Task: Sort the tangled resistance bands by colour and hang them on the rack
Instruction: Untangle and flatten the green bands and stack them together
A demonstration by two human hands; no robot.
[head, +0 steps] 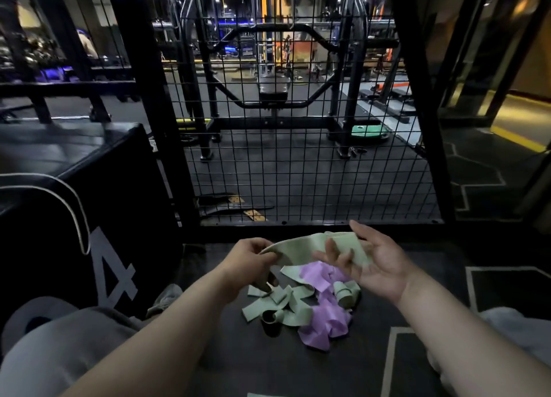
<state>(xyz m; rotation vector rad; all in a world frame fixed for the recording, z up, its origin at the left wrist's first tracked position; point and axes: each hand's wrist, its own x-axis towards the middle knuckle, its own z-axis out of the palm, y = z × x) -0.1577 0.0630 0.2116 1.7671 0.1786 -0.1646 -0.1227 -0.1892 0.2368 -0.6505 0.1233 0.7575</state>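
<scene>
Black wire-mesh rack panel (298,164) ahead, beyond hands. Tangled pile of pale-green & purple flat bands (301,307) on floor, below hands. 1 pale-green flat band (295,247) above pile, long axis L–R. Left hand (253,259) pinches L end. Right hand (378,265) palm up, fingers (337,255) curled round R end.

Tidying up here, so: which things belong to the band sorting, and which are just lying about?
Job: held green band, pinched by left hand and right hand; loose green bands and purple bands tangled on the floor; wire grid, possibly the rack.
Lying about: black padded box; green weight plate behind the grid.
</scene>
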